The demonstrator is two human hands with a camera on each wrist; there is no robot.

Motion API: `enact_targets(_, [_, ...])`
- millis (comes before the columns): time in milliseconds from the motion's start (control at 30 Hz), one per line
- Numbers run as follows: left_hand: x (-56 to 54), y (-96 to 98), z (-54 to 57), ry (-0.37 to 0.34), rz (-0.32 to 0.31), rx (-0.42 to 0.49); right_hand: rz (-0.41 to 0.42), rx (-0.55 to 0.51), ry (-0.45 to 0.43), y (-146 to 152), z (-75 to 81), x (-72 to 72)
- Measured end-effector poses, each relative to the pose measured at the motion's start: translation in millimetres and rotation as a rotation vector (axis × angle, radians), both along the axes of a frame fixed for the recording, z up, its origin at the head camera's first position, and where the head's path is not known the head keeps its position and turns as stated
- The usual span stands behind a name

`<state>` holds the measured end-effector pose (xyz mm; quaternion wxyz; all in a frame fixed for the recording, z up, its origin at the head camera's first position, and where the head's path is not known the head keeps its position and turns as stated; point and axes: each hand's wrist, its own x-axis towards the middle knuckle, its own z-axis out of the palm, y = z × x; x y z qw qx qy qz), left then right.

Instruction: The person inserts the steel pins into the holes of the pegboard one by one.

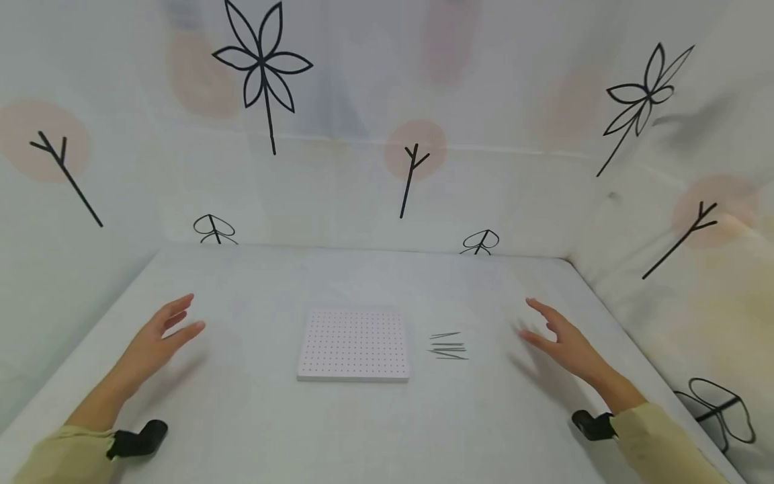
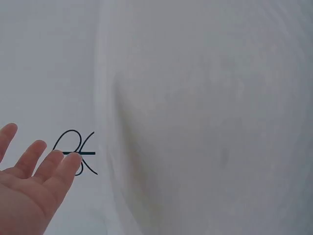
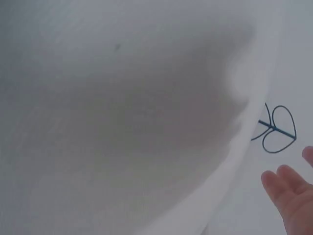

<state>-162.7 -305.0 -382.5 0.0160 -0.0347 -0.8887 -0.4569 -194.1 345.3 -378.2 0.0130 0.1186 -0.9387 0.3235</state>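
Observation:
In the head view a white pegboard point(image 1: 354, 345) dotted with rows of small holes lies flat in the middle of the table. Just right of it several thin grey metal pins point(image 1: 447, 347) lie roughly side by side. The left hand point(image 1: 156, 341) hovers over the table left of the board, fingers loosely extended, holding nothing. Over on the other side, the right hand point(image 1: 562, 341) is held above the table, apart from the pins, also with nothing in it. Each wrist view shows only part of its own hand, the left hand point(image 2: 34, 183) and right hand point(image 3: 293, 200).
A white-covered table point(image 1: 254, 417) spreads under both hands. Behind and beside it hang pale walls point(image 1: 351, 188) with black plant drawings and faint pink circles. Black wrist devices point(image 1: 140, 438) sit at the cuffs of the yellowish sleeves point(image 1: 665, 444).

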Motion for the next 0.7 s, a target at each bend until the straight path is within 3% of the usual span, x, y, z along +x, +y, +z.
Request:
enact_targets(467, [-5.6, 29.1, -3.5, -0.044, -0.045, 0.043, 0.061, -0.017, 0.074, -18.3, -6.3, -10.7])
enact_targets(700, [-7.0, 46.0, -1.5, -0.071, -0.101, 0.061, 0.064, -0.014, 0.089, -25.7, -8.9, -14.9])
